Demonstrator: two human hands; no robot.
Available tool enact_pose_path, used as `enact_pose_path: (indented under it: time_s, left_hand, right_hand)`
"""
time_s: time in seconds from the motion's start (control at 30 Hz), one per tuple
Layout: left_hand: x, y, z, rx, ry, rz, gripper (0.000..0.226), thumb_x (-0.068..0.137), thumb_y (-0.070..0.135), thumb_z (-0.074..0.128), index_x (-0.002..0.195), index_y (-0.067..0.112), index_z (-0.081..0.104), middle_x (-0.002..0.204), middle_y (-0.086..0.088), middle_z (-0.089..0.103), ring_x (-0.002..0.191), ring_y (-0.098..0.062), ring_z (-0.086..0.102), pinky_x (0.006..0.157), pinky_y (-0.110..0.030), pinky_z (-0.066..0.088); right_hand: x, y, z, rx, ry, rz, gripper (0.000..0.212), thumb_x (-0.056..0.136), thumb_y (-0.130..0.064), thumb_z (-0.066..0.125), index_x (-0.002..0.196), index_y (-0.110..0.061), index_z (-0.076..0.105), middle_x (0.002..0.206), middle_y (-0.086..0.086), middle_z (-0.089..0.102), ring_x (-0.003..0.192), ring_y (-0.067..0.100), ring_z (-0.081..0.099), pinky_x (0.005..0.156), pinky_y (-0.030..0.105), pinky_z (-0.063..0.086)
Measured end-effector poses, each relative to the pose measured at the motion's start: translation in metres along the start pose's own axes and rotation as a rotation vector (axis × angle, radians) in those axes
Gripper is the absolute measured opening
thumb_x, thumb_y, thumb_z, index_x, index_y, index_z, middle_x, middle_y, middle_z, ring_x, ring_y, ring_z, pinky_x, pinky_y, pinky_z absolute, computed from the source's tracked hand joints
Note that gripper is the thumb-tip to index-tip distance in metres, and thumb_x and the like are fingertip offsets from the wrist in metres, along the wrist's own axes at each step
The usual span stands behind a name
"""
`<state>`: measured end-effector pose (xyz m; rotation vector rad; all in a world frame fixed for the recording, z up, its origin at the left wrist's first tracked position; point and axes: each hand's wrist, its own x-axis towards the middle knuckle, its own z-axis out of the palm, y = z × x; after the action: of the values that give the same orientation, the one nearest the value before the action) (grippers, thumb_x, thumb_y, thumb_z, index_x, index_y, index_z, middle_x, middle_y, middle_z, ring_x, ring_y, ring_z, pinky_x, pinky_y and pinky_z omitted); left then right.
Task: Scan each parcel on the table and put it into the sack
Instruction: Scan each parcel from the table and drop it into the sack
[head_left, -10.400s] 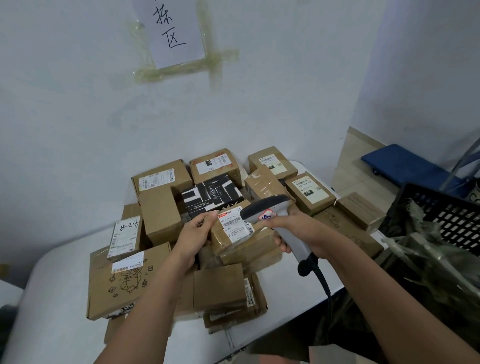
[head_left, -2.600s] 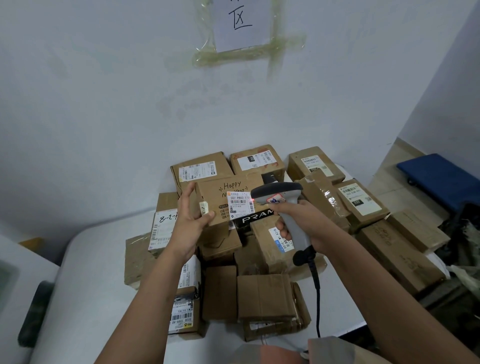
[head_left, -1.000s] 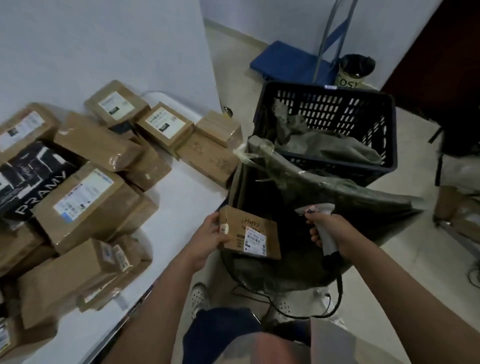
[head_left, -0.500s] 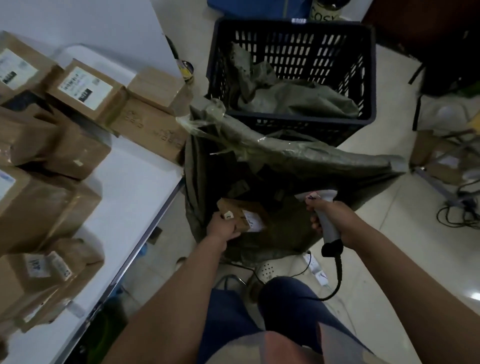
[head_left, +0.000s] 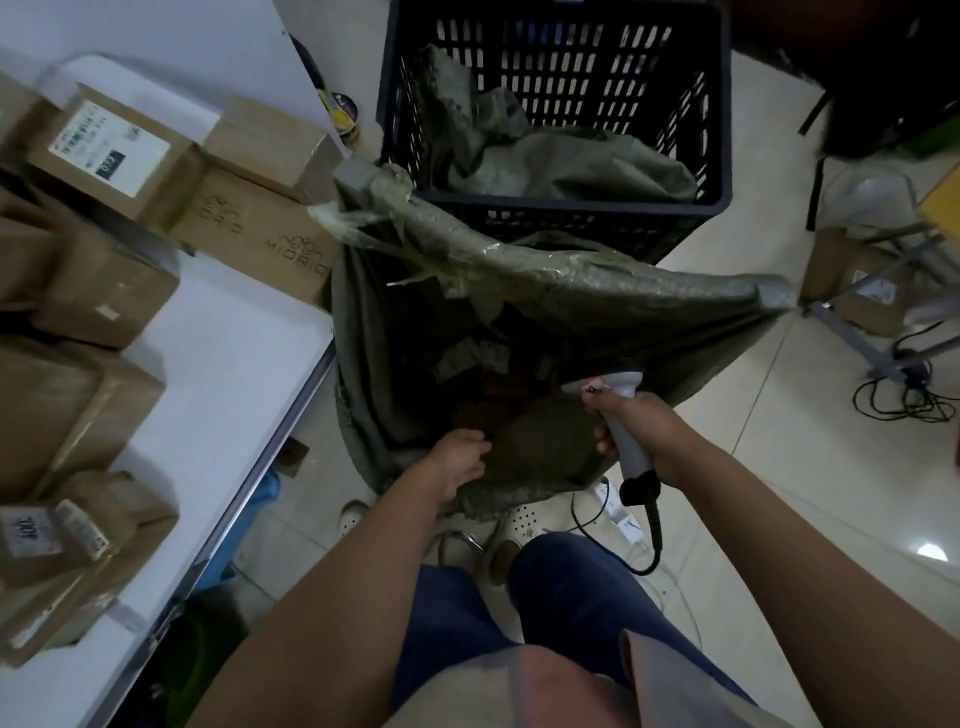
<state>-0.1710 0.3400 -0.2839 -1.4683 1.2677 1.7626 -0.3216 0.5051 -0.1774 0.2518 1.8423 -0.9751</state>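
A grey-green sack (head_left: 597, 296) hangs open beside the white table (head_left: 223, 358). Deep inside it lie dim brown parcels with white labels (head_left: 470, 358). My left hand (head_left: 457, 460) hovers at the sack's near rim, fingers loosely apart and holding nothing. My right hand (head_left: 647, 428) grips the grey handheld scanner (head_left: 615, 395) over the sack's right side, its black cable trailing down. Several brown cardboard parcels (head_left: 104, 150) remain piled on the table at the left.
A black slatted crate (head_left: 561, 205) holding another folded sack stands right behind the open sack. Cables (head_left: 904, 400) and a metal stand lie on the tiled floor at right, near a box (head_left: 857, 291). My legs are below the sack.
The "Happy" parcel that my left hand scanned and carried to the sack has left the hand and dropped inside. The hand has drawn back to the near rim.
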Motion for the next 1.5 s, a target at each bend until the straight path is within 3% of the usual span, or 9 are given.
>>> enact_pose_path:
  time_s: [0.37,0.57,0.73,0.93,1.1,1.2,1.3,1.37,1.5]
  left_hand:
    - [-0.061,-0.003,-0.080,-0.095,0.061,0.109,0.036,0.100,0.012,0.056,0.136,0.008,0.051,0.131,-0.012,0.054,0.115,-0.024,0.057,0.103,-0.030,0.048]
    - [-0.121,0.011,-0.159,-0.049,0.081,0.343,0.026,0.100,0.004,0.051,0.125,0.001,0.057,0.110,-0.016,0.063,0.086,-0.017,0.062,0.072,-0.017,0.053]
    - [-0.183,0.010,-0.253,0.005,0.220,0.506,0.021,0.102,0.016,0.048,0.120,0.019,0.059,0.118,-0.006,0.063,0.099,-0.018,0.066,0.081,-0.022,0.053]
    - [-0.263,-0.040,-0.364,-0.083,0.535,0.749,0.021,0.100,0.004,0.047,0.109,0.014,0.063,0.090,-0.004,0.062,0.065,-0.009,0.057,0.057,-0.019,0.046]
    - [-0.305,-0.111,-0.454,0.101,0.892,0.766,0.025,0.098,0.008,0.055,0.117,0.019,0.065,0.109,0.001,0.069,0.094,-0.015,0.066,0.086,-0.033,0.054]
    - [-0.323,-0.156,-0.505,0.338,0.975,0.623,0.033,0.096,0.017,0.060,0.129,0.021,0.061,0.124,0.001,0.064,0.109,-0.016,0.060,0.095,-0.028,0.047]
    - [-0.335,-0.196,-0.546,0.590,0.926,0.423,0.055,0.093,0.035,0.065,0.143,0.024,0.047,0.142,-0.001,0.049,0.124,-0.018,0.048,0.102,-0.027,0.039]
    - [-0.339,-0.215,-0.562,0.743,0.841,0.310,0.079,0.088,0.045,0.068,0.153,0.025,0.029,0.155,-0.001,0.032,0.139,-0.023,0.034,0.113,-0.037,0.033]
    - [-0.338,-0.234,-0.569,0.854,0.627,0.181,0.111,0.079,0.047,0.077,0.158,0.032,0.001,0.164,-0.002,0.009,0.150,-0.028,0.013,0.120,-0.047,0.021]
  right_hand:
    - [-0.044,-0.049,0.067,-0.035,-0.117,-0.098,0.029,0.095,-0.029,0.062,0.104,-0.002,0.063,0.066,0.008,0.060,0.053,0.016,0.058,0.049,0.024,0.046]
    - [-0.091,-0.115,0.163,-0.119,-0.233,-0.240,0.027,0.094,-0.030,0.063,0.101,-0.004,0.065,0.066,0.008,0.060,0.052,0.016,0.058,0.048,0.024,0.047]
    - [-0.145,-0.163,0.271,-0.195,-0.365,-0.433,0.024,0.090,-0.027,0.066,0.102,-0.006,0.065,0.063,0.010,0.060,0.049,0.017,0.057,0.048,0.024,0.045]
    - [-0.204,-0.194,0.406,-0.344,-0.581,-0.581,0.020,0.092,-0.025,0.066,0.087,-0.005,0.064,0.057,0.008,0.058,0.045,0.015,0.054,0.044,0.021,0.044]
    - [-0.242,-0.186,0.500,-0.449,-0.694,-0.663,0.021,0.092,-0.028,0.066,0.088,-0.007,0.065,0.059,0.008,0.061,0.046,0.015,0.056,0.048,0.021,0.045]
    - [-0.257,-0.175,0.539,-0.529,-0.728,-0.682,0.025,0.093,-0.031,0.064,0.085,-0.007,0.064,0.059,0.006,0.060,0.047,0.014,0.056,0.050,0.022,0.045]
    - [-0.265,-0.167,0.562,-0.577,-0.725,-0.711,0.023,0.094,-0.031,0.064,0.087,-0.009,0.064,0.058,0.004,0.060,0.047,0.012,0.057,0.048,0.020,0.046]
    - [-0.266,-0.162,0.571,-0.580,-0.728,-0.705,0.022,0.094,-0.030,0.064,0.091,-0.008,0.064,0.059,0.004,0.060,0.048,0.014,0.057,0.049,0.021,0.046]
    - [-0.264,-0.153,0.583,-0.612,-0.705,-0.684,0.031,0.093,-0.031,0.064,0.105,-0.002,0.065,0.060,0.004,0.060,0.051,0.015,0.057,0.052,0.023,0.047]
